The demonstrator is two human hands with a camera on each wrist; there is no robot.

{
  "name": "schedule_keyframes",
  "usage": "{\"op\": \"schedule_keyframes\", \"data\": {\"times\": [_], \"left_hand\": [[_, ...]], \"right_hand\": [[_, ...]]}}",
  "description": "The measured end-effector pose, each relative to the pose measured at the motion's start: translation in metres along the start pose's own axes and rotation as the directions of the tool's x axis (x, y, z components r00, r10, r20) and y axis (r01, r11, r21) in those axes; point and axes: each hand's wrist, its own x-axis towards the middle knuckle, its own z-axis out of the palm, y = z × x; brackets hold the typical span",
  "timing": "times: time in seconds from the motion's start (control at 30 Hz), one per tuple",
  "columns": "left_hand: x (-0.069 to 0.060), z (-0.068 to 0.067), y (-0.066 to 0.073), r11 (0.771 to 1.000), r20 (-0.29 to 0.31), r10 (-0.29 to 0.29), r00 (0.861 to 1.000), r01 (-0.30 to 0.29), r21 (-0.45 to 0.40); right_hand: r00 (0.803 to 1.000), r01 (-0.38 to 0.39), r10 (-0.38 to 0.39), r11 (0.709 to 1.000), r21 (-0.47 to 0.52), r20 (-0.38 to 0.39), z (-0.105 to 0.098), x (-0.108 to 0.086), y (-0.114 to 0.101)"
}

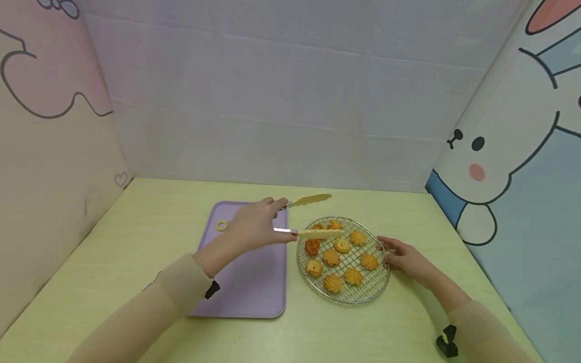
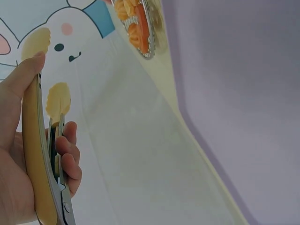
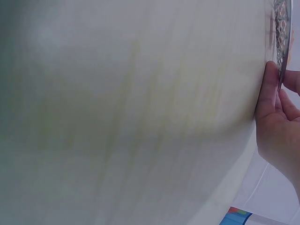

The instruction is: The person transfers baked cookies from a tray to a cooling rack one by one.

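Note:
My left hand (image 1: 254, 227) grips a pair of tongs (image 1: 317, 234) with pale yellow scalloped tips. The tong arms are spread apart with nothing between them, and the tips point right, over the far left of a round wire rack (image 1: 354, 302). Several golden cookies (image 1: 333, 284) lie on the rack, beside a red-orange slice-like piece (image 1: 312, 246). At the rack's right rim, my right hand (image 1: 410, 262) holds the edge, thumb on top and fingers beneath in the right wrist view. A small pale ring-shaped piece (image 1: 221, 230) lies on the purple tray (image 1: 254, 297), left of my left hand.
The tray and rack sit side by side on a pale yellow table (image 1: 327, 333). A whitish wall (image 1: 290, 126) rises behind the table's back edge. Cartoon-printed panels flank it, with a rabbit panel (image 1: 522, 252) on the right.

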Motion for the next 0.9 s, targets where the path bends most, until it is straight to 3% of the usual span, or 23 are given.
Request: {"op": "schedule_keyframes", "data": {"times": [0.2, 0.5, 0.9], "left_hand": [[-0.008, -0.009, -0.020, 1.000, -0.047, -0.018, 0.999, 0.017, -0.009], [-0.019, -0.022, -0.048, 0.995, -0.116, -0.099, 0.988, 0.096, -0.032], [-0.039, -0.042, -0.087, 0.982, -0.150, -0.186, 0.971, 0.186, -0.009]], "right_hand": [[1.000, -0.007, 0.007, 1.000, -0.001, 0.002, 0.000, 0.000, 0.001], [1.000, -0.009, 0.009, 1.000, -0.006, 0.002, 0.000, 0.000, -0.001], [1.000, -0.019, 0.019, 1.000, 0.006, 0.001, 0.001, -0.005, -0.004]]}}
